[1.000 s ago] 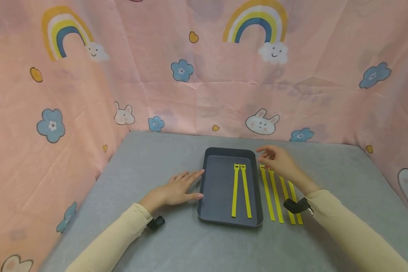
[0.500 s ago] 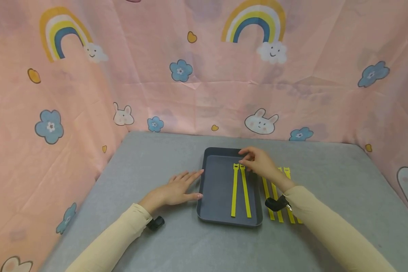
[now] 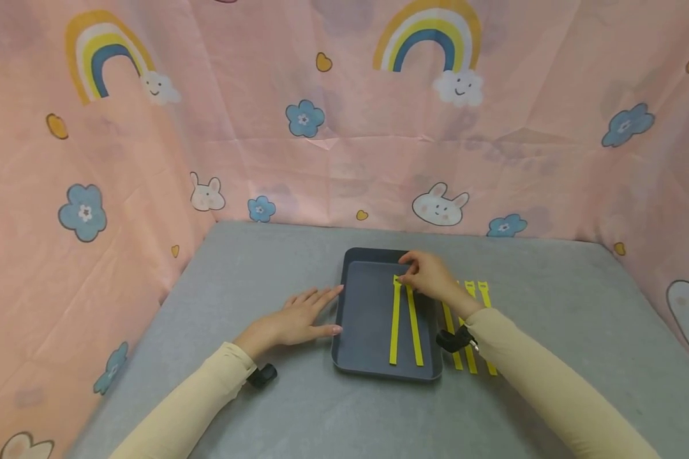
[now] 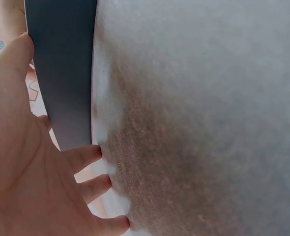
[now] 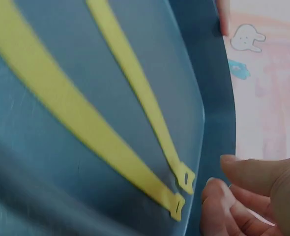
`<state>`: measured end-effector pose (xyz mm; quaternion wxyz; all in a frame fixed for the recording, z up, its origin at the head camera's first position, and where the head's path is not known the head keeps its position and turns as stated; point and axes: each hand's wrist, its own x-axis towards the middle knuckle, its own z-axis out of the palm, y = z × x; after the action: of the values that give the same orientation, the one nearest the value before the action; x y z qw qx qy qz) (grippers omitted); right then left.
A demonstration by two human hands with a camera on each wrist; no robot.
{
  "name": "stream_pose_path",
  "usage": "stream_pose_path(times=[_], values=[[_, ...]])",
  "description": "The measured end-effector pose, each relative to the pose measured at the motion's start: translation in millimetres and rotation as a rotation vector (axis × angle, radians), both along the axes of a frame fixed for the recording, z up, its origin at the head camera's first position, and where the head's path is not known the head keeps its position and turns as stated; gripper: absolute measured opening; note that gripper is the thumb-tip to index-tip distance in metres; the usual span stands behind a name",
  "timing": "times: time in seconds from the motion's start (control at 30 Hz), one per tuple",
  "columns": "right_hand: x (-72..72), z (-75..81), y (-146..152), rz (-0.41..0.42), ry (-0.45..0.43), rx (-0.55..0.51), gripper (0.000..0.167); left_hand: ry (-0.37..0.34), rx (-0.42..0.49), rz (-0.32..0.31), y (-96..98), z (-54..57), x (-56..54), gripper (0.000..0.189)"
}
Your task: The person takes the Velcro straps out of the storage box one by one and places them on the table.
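Observation:
A dark grey rectangular tray (image 3: 364, 331) lies on the table in the head view. Two flat yellow cable ties with slotted heads lie lengthwise inside it: the left tie (image 3: 395, 325) and the right tie (image 3: 416, 331). My left hand (image 3: 295, 323) has its fingers spread, with thumb and forefinger at the tray's left side; the left wrist view shows the fingers along its outer wall. My right hand (image 3: 432, 278) is over the tray's far right, fingers bent loosely near the tie heads. In the right wrist view a gap separates its fingertips (image 5: 228, 160) from both heads.
Several more yellow cable ties (image 3: 485, 294) lie side by side on the grey table (image 3: 252, 255), right of the tray and partly under my right forearm. A pink patterned cloth (image 3: 356, 166) hangs behind and along both sides of the table.
My right hand has moved left from above the ties on the table to the tie heads inside the tray, and lowered slightly. My left hand and the tray have stayed put.

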<state>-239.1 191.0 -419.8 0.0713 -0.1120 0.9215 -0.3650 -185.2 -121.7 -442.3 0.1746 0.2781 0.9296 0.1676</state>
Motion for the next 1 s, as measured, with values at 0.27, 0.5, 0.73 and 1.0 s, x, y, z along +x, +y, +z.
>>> stream_pose_path(times=[0.27, 0.5, 0.73, 1.0], values=[[2.4, -1.3, -11.5, -0.074, -0.058, 0.024, 0.042, 0.003, 0.009, 0.003, -0.3, -0.6, -1.1, 0.083], [1.8, -4.1, -18.3, -0.122, -0.065, 0.053, 0.043, -0.006, 0.007, 0.005, -0.4, 0.6, -0.3, 0.084], [3.7, -6.5, -20.2, -0.109, -0.031, 0.117, 0.042, 0.0, 0.005, 0.006, -0.9, 0.4, -0.7, 0.083], [4.7, -8.4, -28.3, -0.102, -0.008, 0.195, 0.042, 0.0, 0.005, 0.001, -0.6, 2.1, 0.1, 0.084]])
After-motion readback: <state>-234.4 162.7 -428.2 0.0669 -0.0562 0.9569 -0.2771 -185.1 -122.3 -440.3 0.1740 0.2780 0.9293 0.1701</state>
